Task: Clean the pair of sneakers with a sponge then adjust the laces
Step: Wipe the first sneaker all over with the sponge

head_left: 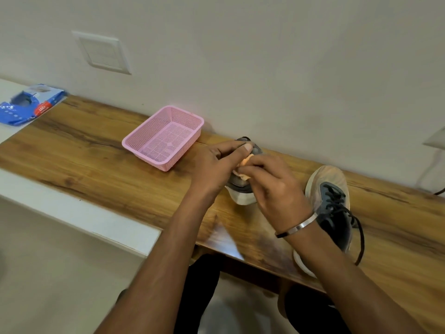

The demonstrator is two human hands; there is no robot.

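Observation:
A grey sneaker [242, 192] with a white sole stands on the wooden table [96, 150], mostly hidden behind both hands. My left hand [218, 165] grips its upper from the left side. My right hand [272, 184] holds an orange sponge [243, 168] against the top of that sneaker; only a small part of the sponge shows between the hands. The second grey sneaker [334, 206] lies on its side to the right, sole facing the wall, black laces [360, 235] hanging loose.
An empty pink mesh basket [166, 138] sits on the table left of the hands, near the wall. A blue packet [31, 104] lies at the far left on a white ledge. A cable [433, 182] runs down the wall at the right.

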